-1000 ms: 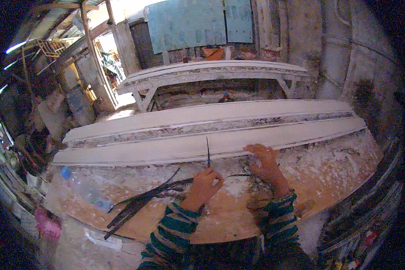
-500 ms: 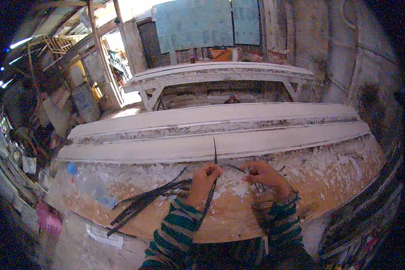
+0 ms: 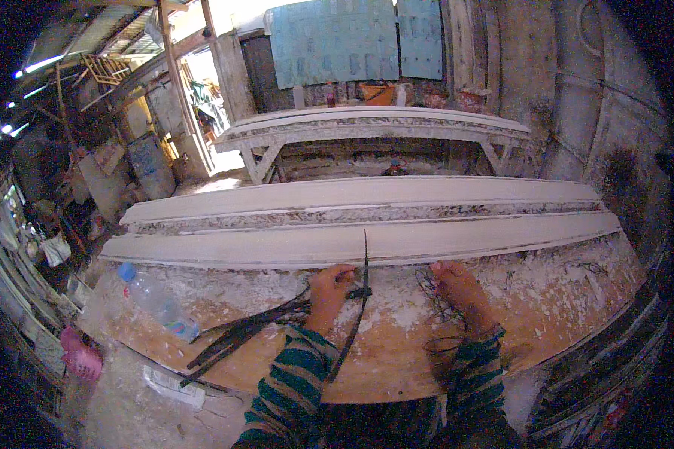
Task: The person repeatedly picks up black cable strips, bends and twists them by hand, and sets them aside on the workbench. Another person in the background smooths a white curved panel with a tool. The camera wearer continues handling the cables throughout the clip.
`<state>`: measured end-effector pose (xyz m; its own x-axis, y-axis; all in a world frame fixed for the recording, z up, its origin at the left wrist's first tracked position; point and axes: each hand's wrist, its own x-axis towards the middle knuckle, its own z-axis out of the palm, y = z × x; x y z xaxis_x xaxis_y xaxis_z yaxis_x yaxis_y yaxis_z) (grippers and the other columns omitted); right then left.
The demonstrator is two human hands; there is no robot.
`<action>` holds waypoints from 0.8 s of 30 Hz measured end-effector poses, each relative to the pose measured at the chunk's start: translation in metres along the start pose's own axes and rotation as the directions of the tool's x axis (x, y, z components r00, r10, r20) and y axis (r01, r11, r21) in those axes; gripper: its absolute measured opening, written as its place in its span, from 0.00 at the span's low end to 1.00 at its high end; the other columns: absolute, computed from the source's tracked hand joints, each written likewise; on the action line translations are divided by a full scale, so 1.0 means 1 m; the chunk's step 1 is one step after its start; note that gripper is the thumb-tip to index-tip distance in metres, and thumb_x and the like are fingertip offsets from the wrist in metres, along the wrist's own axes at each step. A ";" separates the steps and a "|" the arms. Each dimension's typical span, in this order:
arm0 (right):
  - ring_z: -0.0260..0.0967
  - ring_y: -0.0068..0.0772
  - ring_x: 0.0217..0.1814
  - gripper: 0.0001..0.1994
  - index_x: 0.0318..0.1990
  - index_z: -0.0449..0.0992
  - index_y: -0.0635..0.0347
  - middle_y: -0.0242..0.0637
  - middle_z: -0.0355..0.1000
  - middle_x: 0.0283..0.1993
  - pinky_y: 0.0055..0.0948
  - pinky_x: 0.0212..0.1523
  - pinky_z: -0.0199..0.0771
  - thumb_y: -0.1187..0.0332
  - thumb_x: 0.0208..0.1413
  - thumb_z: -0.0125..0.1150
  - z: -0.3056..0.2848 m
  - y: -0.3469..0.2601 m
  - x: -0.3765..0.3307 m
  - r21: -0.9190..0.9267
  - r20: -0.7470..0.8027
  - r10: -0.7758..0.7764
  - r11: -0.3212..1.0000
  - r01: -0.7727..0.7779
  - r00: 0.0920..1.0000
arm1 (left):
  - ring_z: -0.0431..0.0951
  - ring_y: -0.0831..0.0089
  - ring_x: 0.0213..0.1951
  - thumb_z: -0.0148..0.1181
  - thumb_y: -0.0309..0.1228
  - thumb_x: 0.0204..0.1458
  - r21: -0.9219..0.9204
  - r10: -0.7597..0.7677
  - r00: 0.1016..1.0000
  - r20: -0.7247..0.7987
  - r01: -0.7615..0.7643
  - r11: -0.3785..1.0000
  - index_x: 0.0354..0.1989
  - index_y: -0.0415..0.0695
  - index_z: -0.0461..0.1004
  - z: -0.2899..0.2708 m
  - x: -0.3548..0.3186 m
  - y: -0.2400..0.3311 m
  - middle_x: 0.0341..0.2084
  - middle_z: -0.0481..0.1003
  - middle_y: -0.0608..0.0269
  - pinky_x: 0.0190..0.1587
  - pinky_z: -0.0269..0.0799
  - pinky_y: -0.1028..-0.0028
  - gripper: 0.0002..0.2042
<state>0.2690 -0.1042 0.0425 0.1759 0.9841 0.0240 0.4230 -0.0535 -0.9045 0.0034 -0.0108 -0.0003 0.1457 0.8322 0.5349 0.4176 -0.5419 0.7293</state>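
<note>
On the wooden worktop, my left hand is closed, its fingertips curled together; what they hold, if anything, is hidden. Just right of it a narrow dark strip runs from the white board down toward my left sleeve, apart from the fingertips. Beneath and left of that wrist lies a bundle of dark flat strips, with one end poking out right of the hand. My right hand is pinched near the board's front edge, a tangle of thin dark strands hanging beside its fingers.
Two long white-coated boards lie across the worktop. A clear plastic bottle with a blue cap lies at the left. Farther back stands a white bench with an orange container. A pink item is at the lower left.
The dark strip that was in my left hand now lies to the right of it. My right hand has moved right and slightly up, away from the strip. The view has shifted slightly.
</note>
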 end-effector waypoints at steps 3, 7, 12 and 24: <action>0.58 0.19 0.20 0.13 0.25 0.67 0.55 0.26 0.62 0.19 0.24 0.25 0.63 0.58 0.57 0.50 0.000 0.001 -0.001 0.484 -0.003 -0.047 0.874 0.043 0.999 | 0.76 0.65 0.26 0.60 0.31 0.45 -0.001 0.011 1.000 -0.026 -0.011 1.000 0.33 0.43 0.77 -0.002 0.002 -0.007 0.25 0.77 0.55 0.33 0.71 0.70 0.08; 0.61 0.19 0.21 0.09 0.29 0.67 0.55 0.26 0.65 0.21 0.27 0.27 0.65 0.61 0.57 0.52 -0.004 -0.002 -0.001 0.735 0.047 -0.318 0.653 0.183 0.947 | 0.76 0.63 0.26 0.60 0.32 0.44 0.043 0.045 0.999 -0.013 -0.045 0.998 0.32 0.43 0.78 -0.003 0.002 -0.013 0.24 0.76 0.55 0.31 0.70 0.69 0.08; 0.63 0.20 0.23 0.12 0.43 0.68 0.59 0.27 0.68 0.27 0.31 0.38 0.69 0.63 0.56 0.53 -0.008 -0.015 -0.011 0.812 -0.085 -0.291 0.534 0.236 0.953 | 0.76 0.62 0.26 0.60 0.32 0.44 0.063 0.082 0.996 -0.024 -0.080 0.995 0.31 0.43 0.78 -0.004 0.002 -0.014 0.24 0.76 0.54 0.31 0.70 0.68 0.08; 0.69 0.25 0.30 0.17 0.49 0.65 0.57 0.28 0.71 0.31 0.34 0.45 0.71 0.67 0.52 0.58 -0.005 -0.002 -0.004 0.655 -0.208 -0.366 0.636 0.407 0.907 | 0.75 0.69 0.27 0.62 0.30 0.43 -0.046 -0.004 0.998 0.067 0.007 0.999 0.30 0.42 0.77 0.002 -0.001 -0.017 0.23 0.76 0.59 0.33 0.69 0.73 0.07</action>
<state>0.2722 -0.1090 0.0466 0.1902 0.8770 0.4413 -0.2416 0.4775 -0.8448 -0.0017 -0.0022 -0.0142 0.2040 0.8404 0.5020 0.3766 -0.5407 0.7522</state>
